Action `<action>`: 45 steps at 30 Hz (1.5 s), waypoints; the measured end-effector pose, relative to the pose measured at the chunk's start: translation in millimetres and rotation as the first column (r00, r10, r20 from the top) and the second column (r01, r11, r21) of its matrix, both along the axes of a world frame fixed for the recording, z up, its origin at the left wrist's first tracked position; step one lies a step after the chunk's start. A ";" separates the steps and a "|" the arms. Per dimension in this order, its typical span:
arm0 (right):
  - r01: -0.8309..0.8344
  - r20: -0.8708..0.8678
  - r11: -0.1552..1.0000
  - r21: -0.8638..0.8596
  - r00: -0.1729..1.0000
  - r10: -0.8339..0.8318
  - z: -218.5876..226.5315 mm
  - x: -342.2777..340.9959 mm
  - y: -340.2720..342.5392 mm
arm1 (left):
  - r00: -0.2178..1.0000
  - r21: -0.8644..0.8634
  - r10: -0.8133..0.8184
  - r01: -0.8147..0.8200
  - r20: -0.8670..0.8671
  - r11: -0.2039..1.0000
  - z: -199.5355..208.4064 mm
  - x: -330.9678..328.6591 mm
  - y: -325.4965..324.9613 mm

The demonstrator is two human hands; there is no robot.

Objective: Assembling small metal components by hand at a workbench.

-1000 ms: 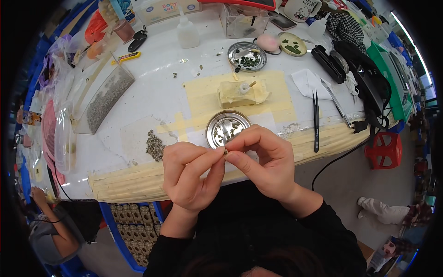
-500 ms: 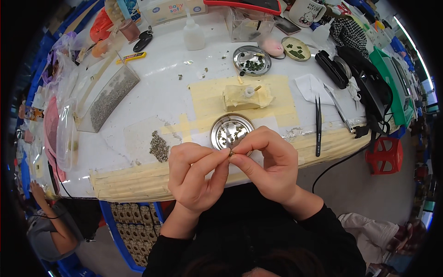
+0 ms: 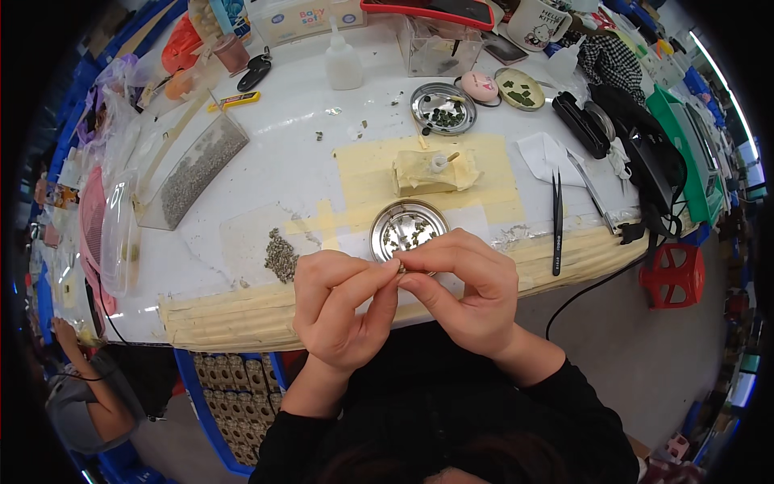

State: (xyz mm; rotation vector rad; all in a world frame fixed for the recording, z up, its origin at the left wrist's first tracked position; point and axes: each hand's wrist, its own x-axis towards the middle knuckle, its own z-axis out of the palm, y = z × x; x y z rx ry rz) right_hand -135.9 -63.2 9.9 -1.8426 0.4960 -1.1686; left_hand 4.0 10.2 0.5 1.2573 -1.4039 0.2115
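Observation:
My left hand [image 3: 343,310] and my right hand [image 3: 476,302] meet fingertip to fingertip over the table's front edge. Both are closed in a pinch around one tiny brownish piece, too small to name. Just behind the fingertips lies a round metal dish [image 3: 376,231] with small greenish bits in it, its near rim partly covered by my right fingers. Left of my left hand is a small heap of grey-brown bits [image 3: 280,256] on a clear sheet. Beyond the dish stands a block wrapped in yellow tape [image 3: 423,179], with a small clear cup on top.
Black tweezers [image 3: 557,230] lie at right, near white paper [image 3: 544,157]. A second metal dish [image 3: 417,117] holds dark green pieces. A clear tray of grey granules [image 3: 197,181] is at left, a white squeeze bottle [image 3: 344,66] at the back. A red stool [image 3: 672,274] stands on the floor.
My right fingers have shifted slightly at the pinched piece, while my left hand keeps its grip. At lower right, a person's light trousers and dark shoes have mostly left the view.

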 end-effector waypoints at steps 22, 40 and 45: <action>-0.124 0.059 0.931 0.344 0.992 0.110 2.2 -6.6 -2.4 | 0.999 0.039 0.028 -0.030 0.045 0.999 -0.8 -3.0 -1.5; -0.082 0.092 0.940 0.330 0.994 0.055 0.6 -3.5 -1.7 | 0.999 0.039 0.000 -0.002 0.051 0.999 -0.6 -1.8 -3.1; 0.122 -0.007 0.981 -0.153 0.992 -0.124 -1.8 0.3 -3.0 | 1.000 0.064 -0.016 0.017 -0.015 0.998 0.0 -1.2 -4.7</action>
